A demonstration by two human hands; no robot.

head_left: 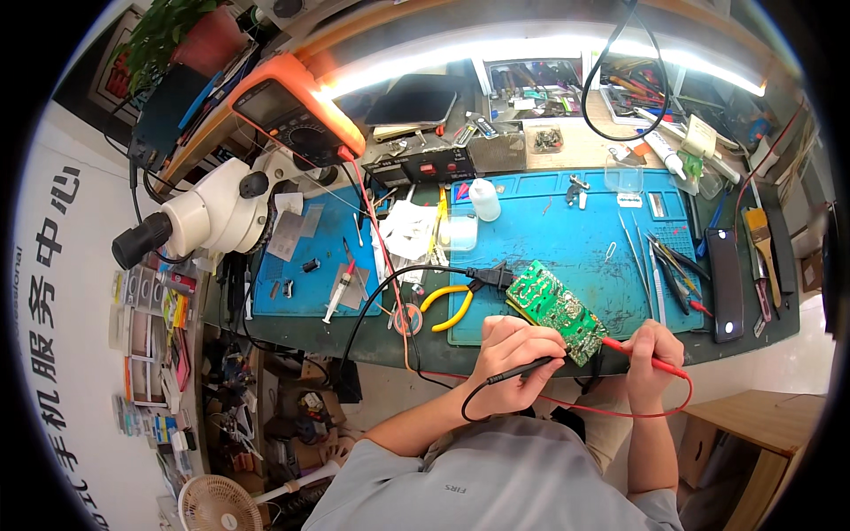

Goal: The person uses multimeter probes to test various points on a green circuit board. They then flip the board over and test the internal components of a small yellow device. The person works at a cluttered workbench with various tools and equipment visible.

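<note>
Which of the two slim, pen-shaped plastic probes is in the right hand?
The slim red plastic probe, in the right hand; the slim black plastic probe is in the left hand.

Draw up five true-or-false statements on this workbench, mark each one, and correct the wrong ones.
1. The right hand holds the red probe. True.
2. The left hand holds a pair of scissors. False: it holds the black probe.
3. The white bottle stands upright on the blue mat. True.
4. The circuit board is bright red. False: it is green.
5. The brush lies to the left of the orange multimeter. False: it lies far to the right of it.
</note>
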